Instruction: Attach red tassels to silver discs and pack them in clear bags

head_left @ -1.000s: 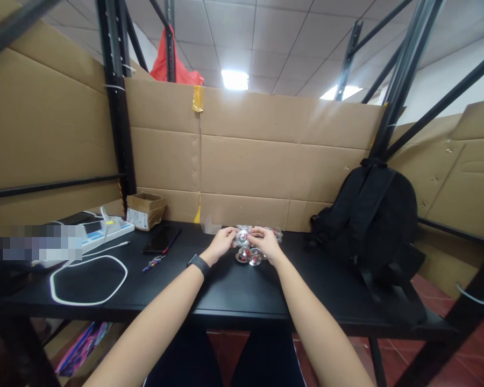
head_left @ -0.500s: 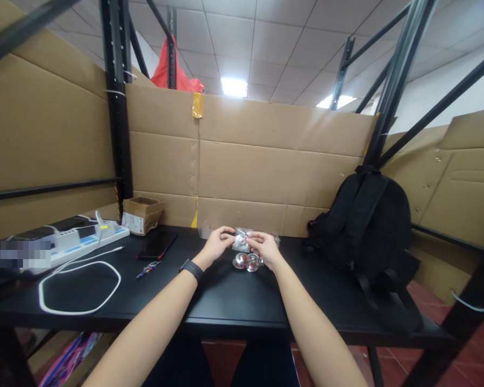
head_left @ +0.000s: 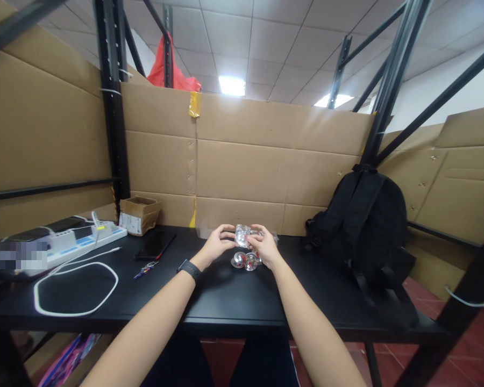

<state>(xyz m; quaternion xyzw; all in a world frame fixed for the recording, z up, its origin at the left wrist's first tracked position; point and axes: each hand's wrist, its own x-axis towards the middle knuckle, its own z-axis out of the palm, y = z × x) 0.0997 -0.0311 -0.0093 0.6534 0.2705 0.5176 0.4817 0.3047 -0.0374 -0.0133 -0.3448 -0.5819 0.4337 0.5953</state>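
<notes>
Between my two hands a small clear plastic bag (head_left: 242,235) with something shiny and silvery inside is held up above the table. My left hand (head_left: 219,241), with a dark watch on its wrist, grips the bag's left edge with thumb and fingers. Closed on the right edge is my right hand (head_left: 265,247). Just below the bag, several shiny round metal pieces (head_left: 250,262) with reddish reflections sit on the black table (head_left: 234,301). What exactly is in the bag is too small to make out.
A black backpack (head_left: 367,231) stands at the right. On the left are a phone (head_left: 156,245), keys (head_left: 146,270), a small cardboard box (head_left: 139,215), a white power strip (head_left: 108,233) and a looped white cable (head_left: 116,279). Cardboard panels (head_left: 242,161) close off the back.
The bag has turned slightly and been lifted a little in my hands, and my fingers have shifted along its edges. The whole view has moved slightly.
</notes>
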